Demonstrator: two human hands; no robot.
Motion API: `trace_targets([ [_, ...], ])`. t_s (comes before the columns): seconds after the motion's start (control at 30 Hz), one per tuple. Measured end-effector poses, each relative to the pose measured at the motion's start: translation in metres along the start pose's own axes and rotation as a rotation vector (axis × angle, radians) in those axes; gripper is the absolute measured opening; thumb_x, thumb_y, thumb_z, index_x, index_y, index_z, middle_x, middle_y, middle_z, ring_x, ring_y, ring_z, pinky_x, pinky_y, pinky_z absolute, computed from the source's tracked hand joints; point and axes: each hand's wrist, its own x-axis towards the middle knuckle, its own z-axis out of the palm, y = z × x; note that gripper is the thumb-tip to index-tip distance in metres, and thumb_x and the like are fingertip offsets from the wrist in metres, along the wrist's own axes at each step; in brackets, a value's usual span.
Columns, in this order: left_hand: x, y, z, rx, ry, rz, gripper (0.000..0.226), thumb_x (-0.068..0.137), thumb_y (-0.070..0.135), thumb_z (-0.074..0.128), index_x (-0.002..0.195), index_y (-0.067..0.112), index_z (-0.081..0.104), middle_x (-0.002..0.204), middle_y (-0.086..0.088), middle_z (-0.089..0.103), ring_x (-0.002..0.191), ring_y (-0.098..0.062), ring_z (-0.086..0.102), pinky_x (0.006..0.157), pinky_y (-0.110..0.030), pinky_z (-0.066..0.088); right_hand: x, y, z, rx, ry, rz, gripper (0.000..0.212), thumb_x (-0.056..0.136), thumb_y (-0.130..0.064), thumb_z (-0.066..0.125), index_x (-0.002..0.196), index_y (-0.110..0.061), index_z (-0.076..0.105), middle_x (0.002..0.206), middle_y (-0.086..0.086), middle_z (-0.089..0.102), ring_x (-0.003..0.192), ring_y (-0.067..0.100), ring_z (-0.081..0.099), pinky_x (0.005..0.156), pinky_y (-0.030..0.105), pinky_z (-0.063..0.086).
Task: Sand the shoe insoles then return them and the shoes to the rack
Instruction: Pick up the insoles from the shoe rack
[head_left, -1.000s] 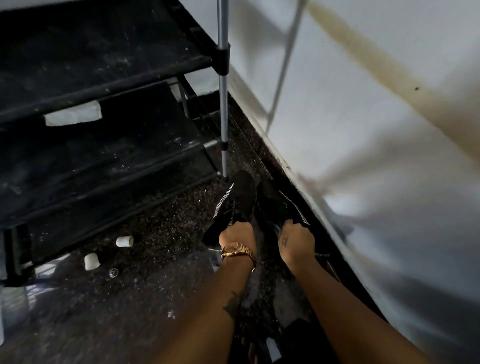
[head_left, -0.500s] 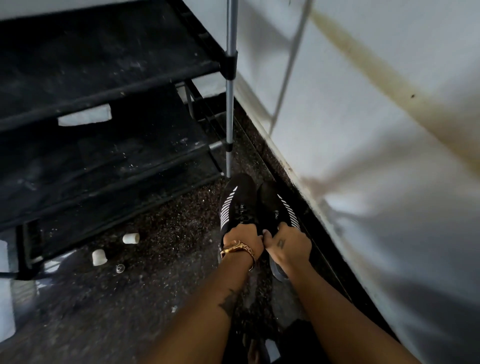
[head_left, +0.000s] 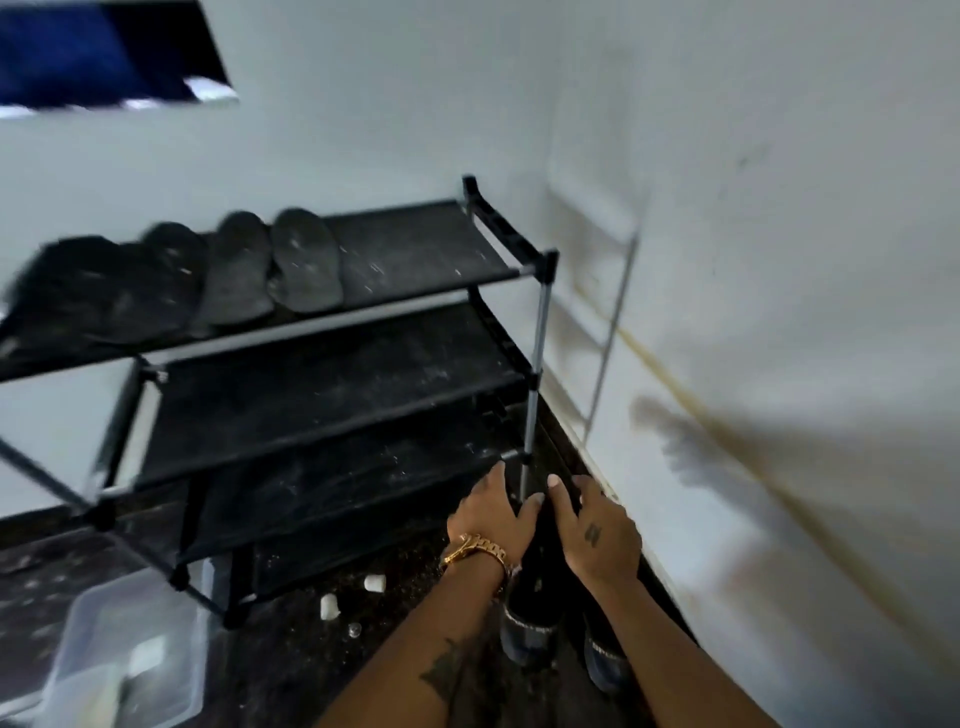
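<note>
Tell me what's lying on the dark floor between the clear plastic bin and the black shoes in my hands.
In the head view, two small white cylinders and a tiny clear round piece lie there.

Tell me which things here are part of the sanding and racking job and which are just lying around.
Part of the job:
pair of black shoes, held by the left hand and right hand
insoles lying on the top shelf
shoe rack

Just lying about:
clear plastic tub on the floor
two small white cylinders on the floor
</note>
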Motion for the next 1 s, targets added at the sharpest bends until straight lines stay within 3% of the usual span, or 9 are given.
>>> trace_targets([
  [0.17,-0.033,-0.004,-0.083,-0.098,0.196,0.027,0.071,0.090,0.058,0.042,0.148,0.025,0.018,0.148,-0.003,0.036,0.130,-0.023,0.042,0.103,-0.039,0.040,-0.014,-0.080,-0.045,0.144,0.074,-0.154,0.063,0.085,-0.064,0.027,0.118,-0.020,0.057,0.100,0.005,0.069,0.096,0.025,0.064,0.077,0.032,0.048],
  [0.33,-0.057,-0.028,-0.170,-0.100,0.405,0.112,0.069,0.091,0.057,0.042,0.148,0.027,0.018,0.151,0.000,0.032,0.133,-0.019,0.039,0.104,-0.034,0.037,-0.020,-0.164,-0.062,0.258,0.100,-0.310,0.058,0.088,-0.060,0.033,0.126,-0.021,0.052,0.116,0.005,0.064,0.107,0.022,0.060,0.087,0.033,0.045],
  [0.43,-0.061,-0.053,-0.221,-0.132,0.556,0.117,0.069,0.090,0.058,0.042,0.147,0.025,0.022,0.151,0.001,0.032,0.135,-0.019,0.037,0.105,-0.033,0.034,-0.024,-0.217,-0.059,0.312,0.120,-0.406,0.058,0.088,-0.060,0.033,0.125,-0.020,0.054,0.114,0.004,0.065,0.105,0.020,0.061,0.086,0.032,0.047],
  [0.67,-0.044,-0.144,-0.314,-0.176,0.817,-0.060,0.056,0.095,0.045,0.041,0.143,0.016,0.034,0.143,-0.012,0.043,0.129,-0.028,0.043,0.104,-0.036,0.036,-0.023,-0.343,-0.020,0.478,0.016,-0.590,0.040,0.094,-0.040,0.048,0.119,-0.011,0.058,0.108,0.007,0.066,0.101,0.019,0.061,0.088,0.031,0.048],
  [0.8,-0.022,-0.192,-0.343,-0.118,0.794,-0.229,0.043,0.100,0.031,0.036,0.136,0.009,0.040,0.130,-0.017,0.055,0.117,-0.032,0.052,0.095,-0.037,0.041,-0.016,-0.398,0.008,0.376,-0.168,-0.529,0.037,0.093,-0.028,0.053,0.124,-0.007,0.055,0.114,0.011,0.063,0.107,0.023,0.058,0.089,0.028,0.045],
  [0.87,-0.012,-0.206,-0.348,-0.078,0.723,-0.311,0.039,0.100,0.027,0.038,0.133,0.006,0.042,0.125,-0.017,0.057,0.114,-0.031,0.054,0.091,-0.036,0.043,-0.011,-0.415,0.021,0.256,-0.248,-0.471,0.024,0.091,-0.021,0.055,0.107,-0.005,0.062,0.103,0.011,0.064,0.099,0.026,0.060,0.076,0.024,0.045],
  [0.9,-0.009,-0.210,-0.349,-0.066,0.696,-0.344,0.037,0.099,0.025,0.042,0.130,0.005,0.044,0.124,-0.017,0.058,0.112,-0.031,0.055,0.089,-0.035,0.044,-0.008,-0.420,0.025,0.203,-0.265,-0.437,0.014,0.088,-0.016,0.055,0.086,-0.006,0.064,0.086,0.009,0.063,0.085,0.025,0.061,0.064,0.020,0.044],
  [0.93,-0.005,-0.213,-0.351,-0.050,0.677,-0.371,0.036,0.097,0.023,0.046,0.128,0.004,0.045,0.121,-0.017,0.058,0.110,-0.030,0.056,0.087,-0.034,0.045,-0.003,-0.424,0.032,0.170,-0.258,-0.404,0.019,0.084,-0.011,0.055,0.065,-0.008,0.056,0.069,0.005,0.057,0.069,0.023,0.057,0.052,0.018,0.039],
  [1.0,0.004,-0.216,-0.354,-0.005,0.638,-0.403,0.033,0.093,0.019,0.054,0.122,0.001,0.051,0.116,-0.016,0.060,0.104,-0.028,0.058,0.080,-0.030,0.045,0.002,-0.431,0.040,0.124,-0.243,-0.370,0.031,0.077,-0.006,0.055,0.051,-0.012,0.039,0.057,0.002,0.045,0.057,0.021,0.051,0.046,0.019,0.033],
])
